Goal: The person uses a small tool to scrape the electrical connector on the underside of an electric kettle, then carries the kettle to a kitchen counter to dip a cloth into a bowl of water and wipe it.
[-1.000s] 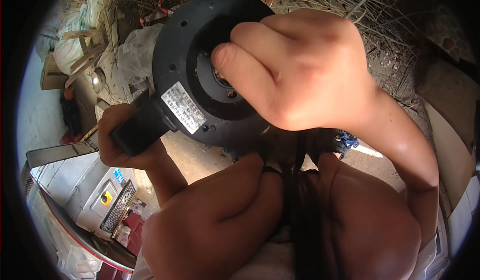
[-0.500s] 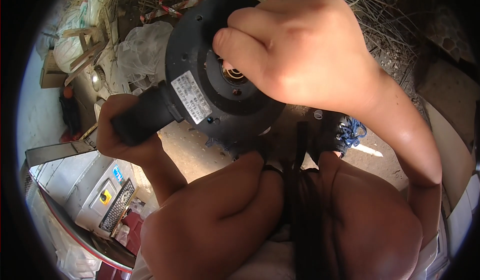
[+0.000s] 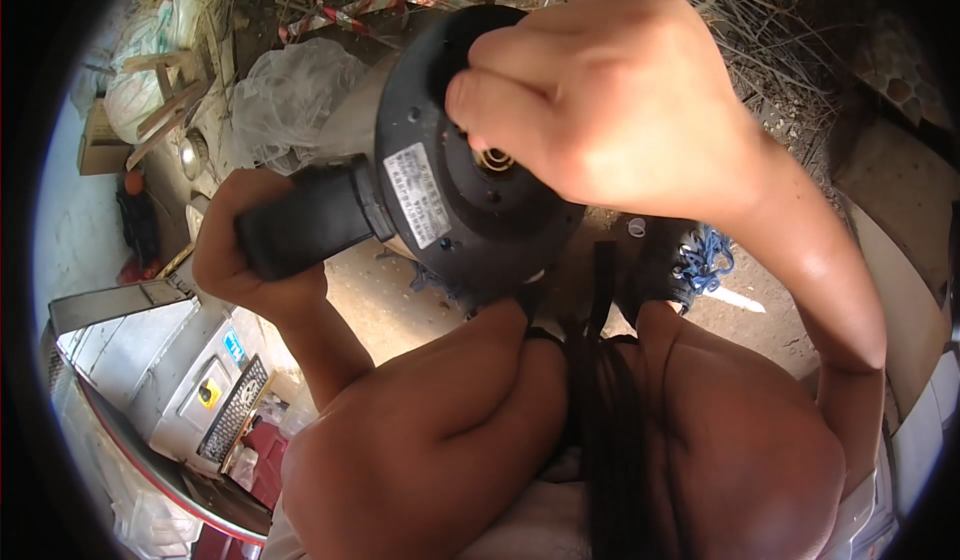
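An electric kettle (image 3: 405,115) is held bottom up above my knees. Its black round base carries a pale label (image 3: 418,195) and a brass ring connector (image 3: 495,160) at the centre. Wrapped round the kettle's black handle (image 3: 310,222) is my left hand (image 3: 222,245), closed. My right hand (image 3: 620,110) lies over the base with curled fingers, closed beside the connector. Whatever its fingertips pinch, if anything, is hidden beneath the hand. Part of the kettle's paler side shows behind the base.
Dry stalks and red-white tape (image 3: 400,0) litter the far ground. A crumpled clear plastic bag (image 3: 290,100) lies behind the handle. At left are a cardboard box (image 3: 105,145) and a metal appliance (image 3: 190,380). A shoe with blue laces (image 3: 705,260) stands below my right forearm.
The kettle has tilted and shifted slightly right, so its base looks narrower and its side shows. My left hand has turned a little with the handle; my right hand has moved slightly right.
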Motion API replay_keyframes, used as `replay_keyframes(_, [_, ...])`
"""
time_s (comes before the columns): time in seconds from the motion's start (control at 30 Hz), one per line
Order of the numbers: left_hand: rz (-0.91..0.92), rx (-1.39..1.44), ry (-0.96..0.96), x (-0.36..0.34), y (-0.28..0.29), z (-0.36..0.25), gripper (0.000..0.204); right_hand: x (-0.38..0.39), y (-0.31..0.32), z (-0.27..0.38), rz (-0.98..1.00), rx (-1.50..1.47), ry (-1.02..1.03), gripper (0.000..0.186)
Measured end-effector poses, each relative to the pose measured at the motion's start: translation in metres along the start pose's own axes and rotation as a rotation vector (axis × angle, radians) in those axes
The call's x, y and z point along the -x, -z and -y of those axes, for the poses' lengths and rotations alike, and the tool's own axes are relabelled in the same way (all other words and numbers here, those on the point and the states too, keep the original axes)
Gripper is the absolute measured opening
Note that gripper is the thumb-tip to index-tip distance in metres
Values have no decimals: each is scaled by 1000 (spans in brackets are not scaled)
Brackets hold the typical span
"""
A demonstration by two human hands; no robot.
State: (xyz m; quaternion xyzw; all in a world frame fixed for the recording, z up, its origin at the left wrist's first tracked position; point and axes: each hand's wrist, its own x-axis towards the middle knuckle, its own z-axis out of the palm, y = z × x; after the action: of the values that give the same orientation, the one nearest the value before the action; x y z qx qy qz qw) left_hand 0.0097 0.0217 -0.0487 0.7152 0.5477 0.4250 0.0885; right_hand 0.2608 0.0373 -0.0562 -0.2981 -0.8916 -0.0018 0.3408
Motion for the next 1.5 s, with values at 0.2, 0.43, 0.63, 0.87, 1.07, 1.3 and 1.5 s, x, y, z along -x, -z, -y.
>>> replay_keyframes(0.2, [-88, 62, -32, 5, 10, 12, 19, -1, 8, 5, -21, -350, -577, 9])
replay_keyframes(0.43, [-154, 412, 367, 14, 3, 17, 36, 20, 14, 23, -81, -517, -918, 5])
replay_keyframes(0.63, [-113, 576, 769, 9, -8, 7, 30, 35, 11, 12, -330, -904, -1541, 19])
replay_keyframes(0.87, [51, 1094, 829, 17, -29, 21, 32, 46, 3, 10, -278, -1193, -1853, 15])
replay_keyframes(1.07, [69, 1052, 738, 21, -35, 21, 26, 59, 5, 2, -362, -1196, -1796, 16])
replay_keyframes(1.3, [241, 1194, 1010, 17, -33, 11, 45, 69, -8, 4, -409, -1284, -1867, 14])
replay_keyframes(1.5, [717, 1320, 936, 8, -35, -12, 49, 79, -4, -13, -631, -1313, -1830, 12])
